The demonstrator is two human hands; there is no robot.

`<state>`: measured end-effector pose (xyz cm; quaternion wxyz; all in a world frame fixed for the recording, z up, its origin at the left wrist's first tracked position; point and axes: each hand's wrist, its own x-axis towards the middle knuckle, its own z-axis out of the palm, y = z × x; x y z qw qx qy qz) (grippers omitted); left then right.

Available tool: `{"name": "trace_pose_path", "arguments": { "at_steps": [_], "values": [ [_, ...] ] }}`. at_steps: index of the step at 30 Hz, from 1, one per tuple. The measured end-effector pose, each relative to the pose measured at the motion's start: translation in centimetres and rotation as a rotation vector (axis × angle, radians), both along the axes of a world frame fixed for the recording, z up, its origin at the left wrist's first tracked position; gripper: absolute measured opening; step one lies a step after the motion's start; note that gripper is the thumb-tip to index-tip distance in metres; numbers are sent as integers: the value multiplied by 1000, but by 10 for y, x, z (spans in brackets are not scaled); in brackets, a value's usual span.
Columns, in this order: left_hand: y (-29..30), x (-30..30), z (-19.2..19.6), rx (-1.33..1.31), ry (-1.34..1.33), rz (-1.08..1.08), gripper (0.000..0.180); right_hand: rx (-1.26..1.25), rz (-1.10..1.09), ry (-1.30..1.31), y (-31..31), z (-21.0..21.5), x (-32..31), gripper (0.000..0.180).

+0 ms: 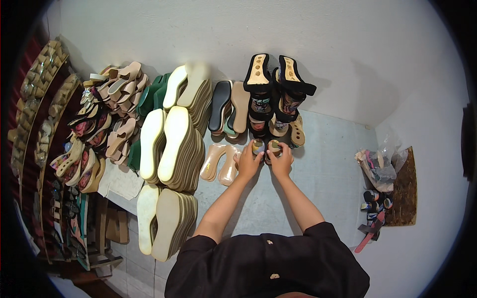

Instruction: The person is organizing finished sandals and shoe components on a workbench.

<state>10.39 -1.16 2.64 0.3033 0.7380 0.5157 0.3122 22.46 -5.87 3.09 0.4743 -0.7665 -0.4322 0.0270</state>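
Observation:
My left hand grips the near end of a wedge shoe sole with a patterned side. Right beside it, my right hand grips the near end of a second patterned wedge sole. Both soles sit on the grey floor at the front of a stack of black-edged wedge soles leaning against the white wall. A pair of translucent pinkish insoles lies just left of my left hand.
Tall stacks of cream foam soles stand to the left, more near my left elbow. Heaps of beige and patterned sandals fill the far left by a rack. A plastic bag of straps lies right.

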Motion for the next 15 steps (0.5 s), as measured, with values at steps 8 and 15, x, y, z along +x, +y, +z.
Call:
{"name": "trace_pose_path", "arguments": {
  "at_steps": [8,15],
  "values": [
    [-6,4,-4,9,-67,4,58,-45,32,41,0,3,-2,50],
    [-4,3,-13,56,-133,-14,61,-5,67,79,-2,5,-4,48]
  ]
}}
